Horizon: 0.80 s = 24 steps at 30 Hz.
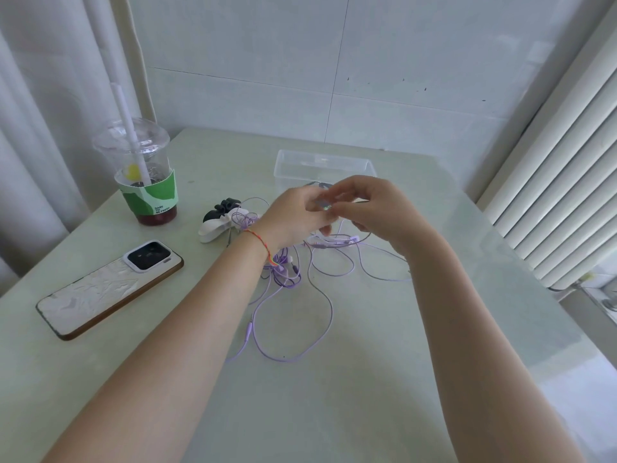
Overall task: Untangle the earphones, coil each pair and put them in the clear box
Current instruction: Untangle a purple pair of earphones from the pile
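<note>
A person works at a tangle of lilac earphones on a pale green counter, with the sorting judged to be at an early stage: no pair lies coiled, and the clear box just behind the hands looks to hold nothing, though its lower part is hidden by them. Left of the tangle, a phone lies face down near the counter's edge, a lidded drink cup with a straw stands behind it, and a small black-and-white clip sits touching the outermost loops. The left hand, a red string bracelet at its wrist, is raised above the knot with fingers curled, pinching a small piece whose identity is blurred. The right hand meets it, fingers bent around the same spot. The cords are thin and limp, crossing one another in loose loops that spill toward the viewer, an inline remote visible on one strand. Untangling, coiling and boxing all appear left to do.
</note>
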Motion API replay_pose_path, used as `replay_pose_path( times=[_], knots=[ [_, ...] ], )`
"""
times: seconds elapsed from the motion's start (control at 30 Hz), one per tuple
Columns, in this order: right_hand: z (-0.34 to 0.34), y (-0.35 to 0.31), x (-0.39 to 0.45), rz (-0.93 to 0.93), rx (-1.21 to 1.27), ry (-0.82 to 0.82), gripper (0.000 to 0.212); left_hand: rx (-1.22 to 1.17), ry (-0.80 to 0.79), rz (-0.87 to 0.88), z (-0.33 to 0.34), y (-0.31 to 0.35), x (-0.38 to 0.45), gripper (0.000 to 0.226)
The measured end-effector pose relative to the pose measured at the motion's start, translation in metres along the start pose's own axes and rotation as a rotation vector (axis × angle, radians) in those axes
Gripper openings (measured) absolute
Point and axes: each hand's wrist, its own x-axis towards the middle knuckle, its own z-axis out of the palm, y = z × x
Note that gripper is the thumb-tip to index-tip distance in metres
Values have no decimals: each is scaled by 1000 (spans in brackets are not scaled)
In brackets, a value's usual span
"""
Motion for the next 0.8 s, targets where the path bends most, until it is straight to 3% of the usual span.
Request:
replay_pose_path(
  times=[0.03,0.1,0.17,0.23,0.37,0.5,0.53,0.63,0.73,0.8],
  knots=[
    [-1,2,1,9,-42,-2,21,46,66,-27,-1,-1,1,5],
    [-3,6,3,55,-133,-5,20,71,234,-57,-4,-5,4,13],
    [-4,10,5,133,-201,14,9,-50,382,-71,-8,-7,7,23],
    [-7,14,8,210,-244,95,18,-231,475,-64,-11,-7,10,31],
    [-15,24,12,304,-255,334,36,-514,535,-49,-14,-1,11,32],
    [-21,34,9,351,-516,557,16,-439,502,-53,-18,-3,10,30],
    [-20,33,8,369,-602,528,5,-423,485,-53,-17,-3,9,29],
    [-16,31,8,390,-752,328,42,-315,381,-80,-13,0,7,27],
    [-11,20,7,199,-587,118,71,-188,260,-114,-9,0,5,29],
    [-6,11,4,46,-438,24,71,-154,183,-113,-7,2,2,30]
  ],
)
